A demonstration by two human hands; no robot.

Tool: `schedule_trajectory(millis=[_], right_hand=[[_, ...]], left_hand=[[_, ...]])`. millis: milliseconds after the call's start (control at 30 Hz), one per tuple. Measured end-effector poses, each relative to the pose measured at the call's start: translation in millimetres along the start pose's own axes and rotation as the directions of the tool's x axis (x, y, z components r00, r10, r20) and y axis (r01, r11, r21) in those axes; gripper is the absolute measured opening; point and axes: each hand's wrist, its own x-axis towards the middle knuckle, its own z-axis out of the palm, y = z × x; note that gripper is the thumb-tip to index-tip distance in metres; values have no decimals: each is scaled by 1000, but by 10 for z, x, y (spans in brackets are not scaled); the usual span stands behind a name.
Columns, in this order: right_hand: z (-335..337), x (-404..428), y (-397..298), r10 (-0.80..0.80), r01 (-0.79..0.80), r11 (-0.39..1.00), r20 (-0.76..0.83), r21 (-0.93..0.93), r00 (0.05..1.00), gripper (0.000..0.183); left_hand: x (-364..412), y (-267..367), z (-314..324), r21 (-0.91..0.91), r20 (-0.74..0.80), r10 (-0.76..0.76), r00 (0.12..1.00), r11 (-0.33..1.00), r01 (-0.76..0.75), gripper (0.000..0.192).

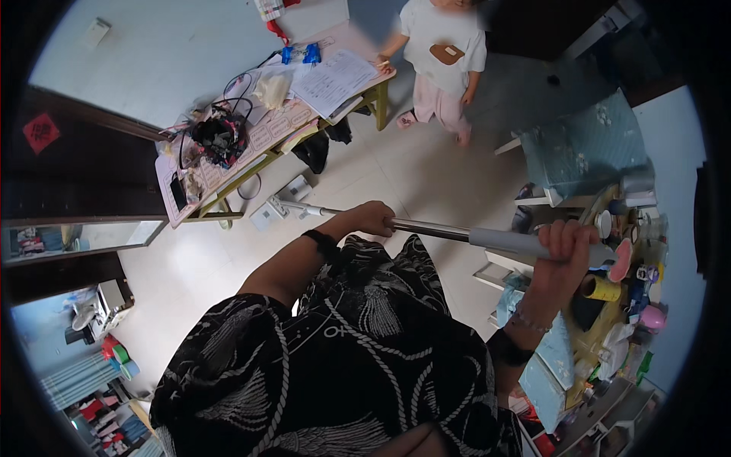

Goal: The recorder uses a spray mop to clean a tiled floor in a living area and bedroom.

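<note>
Both hands grip the pole of a flat mop (431, 228), which slants across in front of my body. My left hand (374, 219) is closed around the metal shaft, about midway along it. Further up, my right hand (565, 240) wraps the thick grey handle sleeve (502, 240) near its top end. The far end of the pole runs down to a pale, flat mop head (280, 205) on the tiled floor, beside the legs of a long narrow table. Its underside is hidden.
A person (442, 57) stands at the far end of the narrow table (271, 134), which holds papers (334, 83), a dark bag (220, 137) and a phone (178, 191). Right, a cloth-covered chair (582, 148) stands by a cluttered table (599, 337). A mirror (85, 240) is at left.
</note>
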Motion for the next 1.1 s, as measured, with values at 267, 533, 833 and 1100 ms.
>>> schedule_trajectory(millis=[267, 533, 833, 1100], right_hand=[[85, -177, 313, -101, 88, 995, -382, -50, 919, 16], [97, -181, 559, -137, 136, 969, 13, -204, 991, 23], [345, -150, 641, -28, 56, 961, 106, -269, 994, 25], [96, -394, 323, 54, 76, 922, 320, -379, 946, 13]], left_hand=[[466, -330, -310, 87, 271, -106, 957, 993, 86, 28], [457, -558, -615, 91, -188, -118, 975, 986, 137, 30], [333, -899, -254, 184, -361, -40, 932, 976, 114, 26], [156, -734, 324, 274, -504, -155, 850, 904, 328, 23]])
